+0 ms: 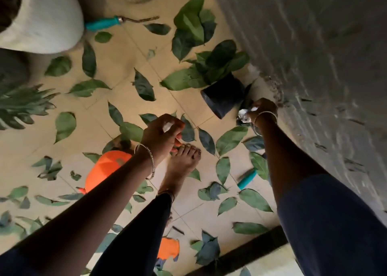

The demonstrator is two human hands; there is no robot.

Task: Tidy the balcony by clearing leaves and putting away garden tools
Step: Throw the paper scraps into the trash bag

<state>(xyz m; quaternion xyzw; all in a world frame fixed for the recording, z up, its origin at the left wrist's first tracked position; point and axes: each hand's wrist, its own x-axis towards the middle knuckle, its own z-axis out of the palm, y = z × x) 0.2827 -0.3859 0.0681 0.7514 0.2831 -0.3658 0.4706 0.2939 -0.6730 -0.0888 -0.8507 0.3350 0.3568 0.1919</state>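
Reaching down over the tiled floor [117, 57], my left hand [161, 133] has its fingers curled, pinching what looks like a small white scrap [167, 127]. My right hand [265, 109] grips a crumpled white wad [244, 116] close by the wall [314, 66]. Green leaves [144, 87] lie scattered all over the floor, none gathered yet by my reckoning. One teal-handled hand fork [109, 23] rests beside the big white planter [48, 24]. A second teal handle [247, 179] lies partly hidden behind my right arm, well apart from the first. My bare foot [184, 160] stands among the leaves, so I could slip on one or tread on that nearer tool. The black pot [224, 97] lies tipped just beside my right hand; a careless swing could roll it and spill soil. With both hands occupied, picking up a tool may mean dropping something
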